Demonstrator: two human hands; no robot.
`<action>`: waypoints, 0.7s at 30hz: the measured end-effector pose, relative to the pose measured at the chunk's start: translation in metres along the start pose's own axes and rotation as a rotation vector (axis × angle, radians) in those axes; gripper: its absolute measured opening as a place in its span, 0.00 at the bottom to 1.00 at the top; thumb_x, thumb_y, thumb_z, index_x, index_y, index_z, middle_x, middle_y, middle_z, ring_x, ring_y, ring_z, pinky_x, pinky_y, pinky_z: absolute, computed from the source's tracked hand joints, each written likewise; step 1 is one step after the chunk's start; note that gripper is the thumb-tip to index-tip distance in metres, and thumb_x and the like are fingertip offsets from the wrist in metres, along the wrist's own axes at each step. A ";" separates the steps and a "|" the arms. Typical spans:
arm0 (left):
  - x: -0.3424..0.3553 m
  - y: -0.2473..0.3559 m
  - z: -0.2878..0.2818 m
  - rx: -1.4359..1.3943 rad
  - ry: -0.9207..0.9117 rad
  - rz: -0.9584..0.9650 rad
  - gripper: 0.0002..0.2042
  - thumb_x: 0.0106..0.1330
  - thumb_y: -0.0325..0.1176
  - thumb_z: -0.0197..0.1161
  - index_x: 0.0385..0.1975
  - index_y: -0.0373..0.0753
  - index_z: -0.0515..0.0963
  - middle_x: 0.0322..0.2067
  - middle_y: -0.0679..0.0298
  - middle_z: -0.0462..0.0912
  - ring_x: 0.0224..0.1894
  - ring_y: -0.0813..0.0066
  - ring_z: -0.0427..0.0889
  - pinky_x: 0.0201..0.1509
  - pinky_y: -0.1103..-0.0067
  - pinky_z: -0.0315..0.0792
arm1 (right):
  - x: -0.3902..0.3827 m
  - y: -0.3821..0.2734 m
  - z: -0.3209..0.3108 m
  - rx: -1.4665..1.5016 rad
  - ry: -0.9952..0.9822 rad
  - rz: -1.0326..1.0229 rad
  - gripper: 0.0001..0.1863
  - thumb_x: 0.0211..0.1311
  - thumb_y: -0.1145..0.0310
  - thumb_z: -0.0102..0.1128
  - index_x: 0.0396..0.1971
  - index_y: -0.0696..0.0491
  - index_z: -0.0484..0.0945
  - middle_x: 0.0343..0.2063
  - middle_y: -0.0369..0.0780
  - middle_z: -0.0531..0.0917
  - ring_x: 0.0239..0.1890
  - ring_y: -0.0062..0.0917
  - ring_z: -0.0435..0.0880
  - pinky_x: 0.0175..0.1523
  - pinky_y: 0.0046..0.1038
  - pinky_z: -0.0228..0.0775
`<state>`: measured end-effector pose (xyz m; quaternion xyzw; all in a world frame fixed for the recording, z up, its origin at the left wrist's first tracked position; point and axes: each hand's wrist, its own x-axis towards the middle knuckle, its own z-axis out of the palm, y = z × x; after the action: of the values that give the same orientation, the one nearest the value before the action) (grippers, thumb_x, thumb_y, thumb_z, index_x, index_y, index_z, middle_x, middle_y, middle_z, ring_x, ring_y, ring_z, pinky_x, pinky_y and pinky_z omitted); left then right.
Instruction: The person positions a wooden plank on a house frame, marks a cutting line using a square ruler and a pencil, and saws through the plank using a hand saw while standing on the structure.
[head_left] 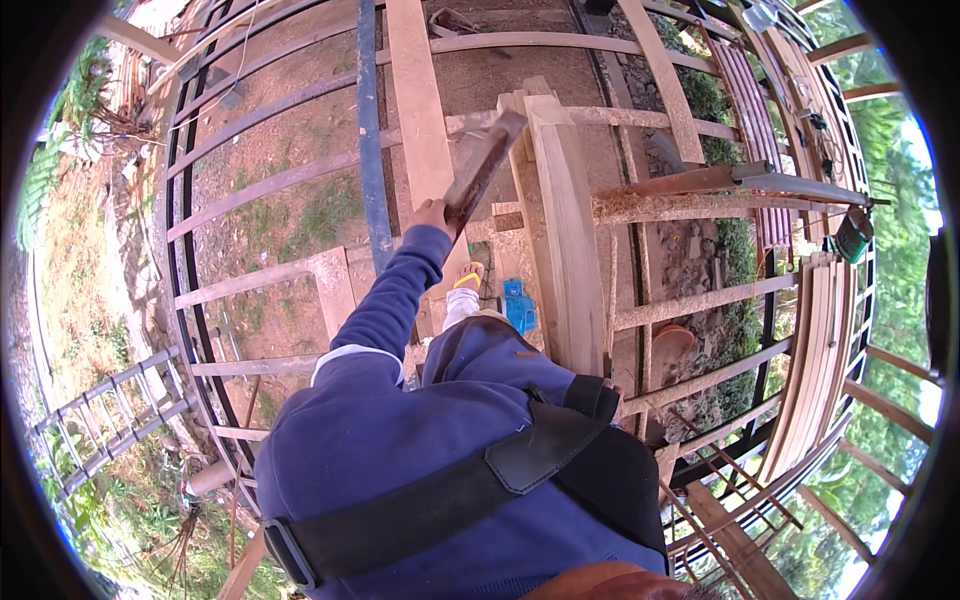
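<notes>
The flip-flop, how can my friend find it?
Start with the thick pale wooden beam right of the middle. Left of its lower half is a bright blue object, and left of that, slightly higher, is a foot. On it is the flip-flop, set apart by its yellow strap.

Brown bar (487, 172), pale tan beam (572, 230)

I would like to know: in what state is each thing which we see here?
Dark bar: held, tilted
Left hand: closed around the bar
Pale beam: lying, unpainted
Blue machine: partly hidden; on or off unclear
Yellow sandal: worn
Slat: sprinkled with sawdust
Boards: laid together
</notes>
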<state>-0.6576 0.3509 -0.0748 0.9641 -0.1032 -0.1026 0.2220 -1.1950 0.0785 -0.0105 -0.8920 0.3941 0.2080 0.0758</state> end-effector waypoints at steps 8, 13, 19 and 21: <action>-0.012 -0.034 0.004 0.092 -0.057 0.056 0.16 0.57 0.36 0.64 0.44 0.39 0.78 0.44 0.52 0.78 0.49 0.49 0.78 0.54 0.62 0.74 | 0.012 -0.004 0.000 0.013 -0.013 -0.003 0.16 0.55 0.54 0.61 0.43 0.40 0.76 0.37 0.42 0.76 0.39 0.40 0.77 0.40 0.41 0.70; -0.001 -0.046 -0.009 0.163 -0.111 0.089 0.16 0.57 0.32 0.62 0.46 0.40 0.76 0.47 0.55 0.76 0.53 0.53 0.77 0.54 0.63 0.76 | 0.016 -0.009 0.000 0.027 -0.018 0.002 0.17 0.55 0.54 0.61 0.44 0.39 0.76 0.38 0.42 0.76 0.41 0.40 0.77 0.41 0.42 0.70; -0.001 -0.046 -0.027 0.195 -0.062 0.211 0.16 0.56 0.33 0.63 0.45 0.39 0.76 0.46 0.57 0.77 0.53 0.55 0.77 0.53 0.63 0.77 | 0.018 -0.013 0.001 0.044 -0.022 0.010 0.18 0.55 0.53 0.61 0.45 0.39 0.76 0.39 0.43 0.76 0.42 0.41 0.77 0.43 0.43 0.70; -0.001 -0.042 -0.036 0.190 -0.053 0.256 0.16 0.56 0.33 0.63 0.45 0.40 0.76 0.46 0.58 0.77 0.53 0.55 0.77 0.53 0.63 0.77 | 0.018 -0.014 0.002 0.046 -0.023 0.016 0.18 0.55 0.53 0.61 0.46 0.39 0.76 0.40 0.43 0.76 0.43 0.42 0.77 0.43 0.43 0.70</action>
<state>-0.6438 0.4026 -0.0618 0.9567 -0.2403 -0.0886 0.1384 -1.1743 0.0766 -0.0201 -0.8844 0.4049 0.2097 0.0991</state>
